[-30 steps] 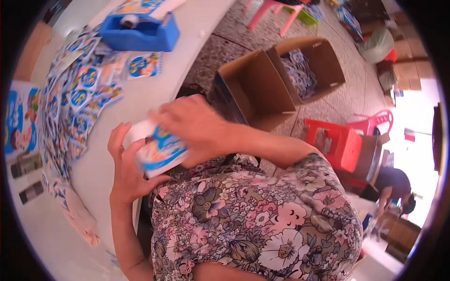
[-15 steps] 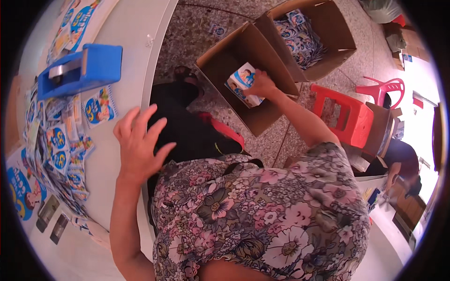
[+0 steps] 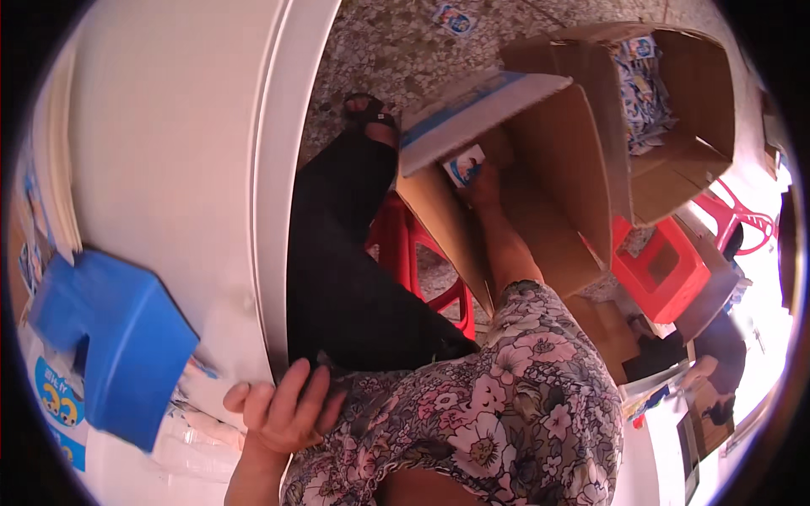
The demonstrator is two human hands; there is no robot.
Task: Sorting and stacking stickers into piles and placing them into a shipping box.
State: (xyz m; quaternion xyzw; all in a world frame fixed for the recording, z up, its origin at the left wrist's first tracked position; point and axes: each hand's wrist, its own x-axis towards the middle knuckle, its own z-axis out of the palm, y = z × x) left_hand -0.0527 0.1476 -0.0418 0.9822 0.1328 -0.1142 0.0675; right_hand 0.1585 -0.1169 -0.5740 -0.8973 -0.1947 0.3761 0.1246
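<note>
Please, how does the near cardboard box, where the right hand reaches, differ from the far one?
The near box has the right hand at a small box inside; the far box holds many packets.
The near box shows a white-and-blue panel; the far box shows only brown walls.
Both are open-topped cardboard.

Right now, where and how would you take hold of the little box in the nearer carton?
I'd probably pinch the little box by opposite edges, coming through the open top of the nearer carton, whose walls surround it. Its flat face and straight edges suit that. The right hand's grip is at its right side.
</note>
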